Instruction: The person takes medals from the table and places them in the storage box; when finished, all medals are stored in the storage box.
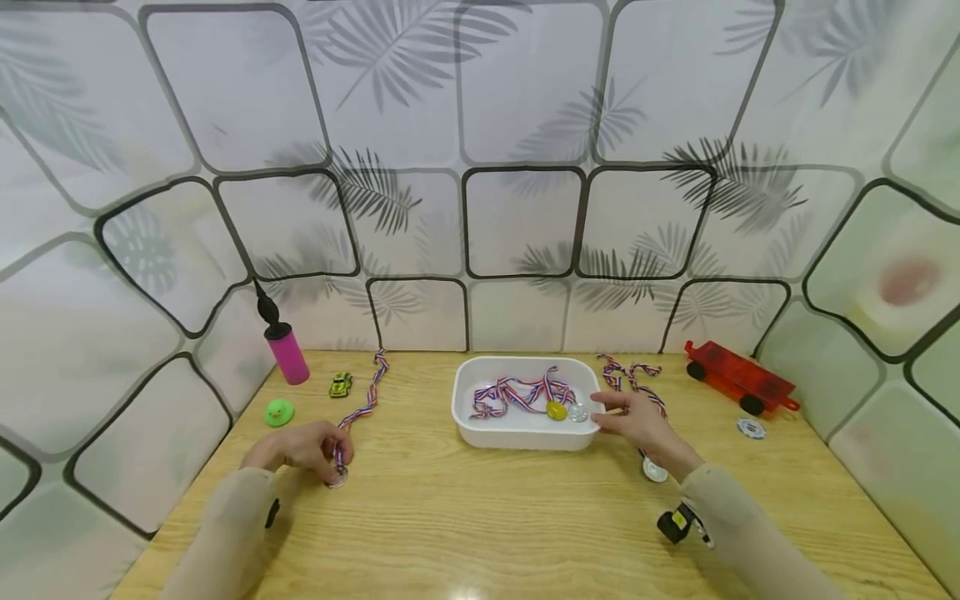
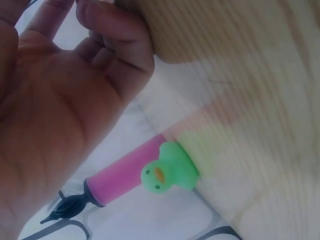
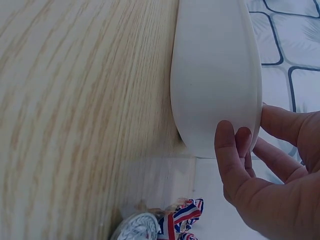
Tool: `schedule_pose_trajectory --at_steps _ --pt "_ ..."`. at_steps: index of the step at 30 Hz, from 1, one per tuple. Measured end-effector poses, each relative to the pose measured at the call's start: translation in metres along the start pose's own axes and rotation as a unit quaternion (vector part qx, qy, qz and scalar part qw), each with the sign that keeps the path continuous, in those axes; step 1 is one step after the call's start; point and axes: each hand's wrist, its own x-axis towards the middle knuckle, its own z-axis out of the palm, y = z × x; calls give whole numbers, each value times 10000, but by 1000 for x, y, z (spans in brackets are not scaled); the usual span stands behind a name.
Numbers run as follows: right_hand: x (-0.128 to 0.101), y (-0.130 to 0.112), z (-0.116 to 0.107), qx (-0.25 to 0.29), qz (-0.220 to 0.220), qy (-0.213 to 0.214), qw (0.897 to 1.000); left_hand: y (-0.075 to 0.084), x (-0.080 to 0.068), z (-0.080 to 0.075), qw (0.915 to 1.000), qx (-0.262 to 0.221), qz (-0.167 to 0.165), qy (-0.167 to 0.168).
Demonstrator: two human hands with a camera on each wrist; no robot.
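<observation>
At the left of the table my left hand pinches a silver medal at the wood, and its striped ribbon trails back toward the wall. The left wrist view shows that hand with curled fingers, its medal hidden. My right hand grips the right end of a white plastic tub, thumb over the rim and fingers against the outer wall. Inside the tub lie a gold medal, a silver medal and tangled striped ribbons.
Under my right wrist lies another silver medal with its ribbon. Further right are a red toy trailer and a poker chip. At left stand a pink balloon pump, a green rubber duck and a yellow toy car.
</observation>
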Motion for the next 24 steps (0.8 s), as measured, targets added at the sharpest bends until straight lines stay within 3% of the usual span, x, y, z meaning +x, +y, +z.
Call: schedule_pose_trajectory --at_steps 3,7,14,21,24 --pt "0 0 0 -35 -12 15 10000 -1 -1 1 9999 29 94 73" --pt "0 1 1 -24 -10 3 10000 -1 -2 2 9999 9 -33 157" --pt "1 2 1 6 28 -3 10000 2 -3 4 9999 111 -35 98" --pt "0 1 -1 -88 1 43 10000 8 0 5 9990 179 -289 275" --pt "0 1 -1 -104 16 24 9999 10 1 5 9989 245 -122 387"
